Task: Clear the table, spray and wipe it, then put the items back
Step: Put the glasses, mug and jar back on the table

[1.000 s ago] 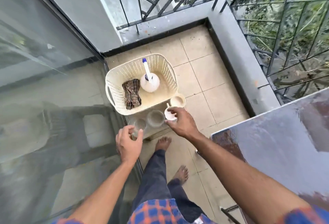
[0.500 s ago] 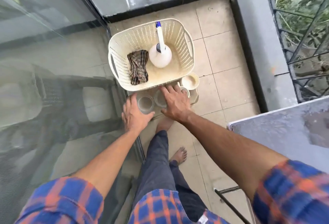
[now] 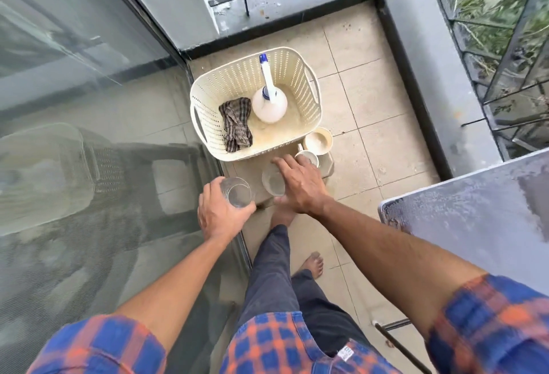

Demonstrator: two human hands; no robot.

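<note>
My left hand grips a clear glass from its near side, at the left end of a low beige stand. My right hand reaches over a second clear glass, with the thumb on its near side and the index finger on its far side. Its other fingers reach a white cup. A cream bowl stands just behind the cup. The wet grey table is at the right.
A cream perforated basket on the stand holds a white spray bottle with a blue nozzle and a checked cloth. A glass door closes off the left. A grey ledge with railing borders the tiled balcony floor. My bare feet are below the stand.
My left hand has closed round its glass and drawn it slightly toward me. My right hand has slid from the white cup over the second glass.
</note>
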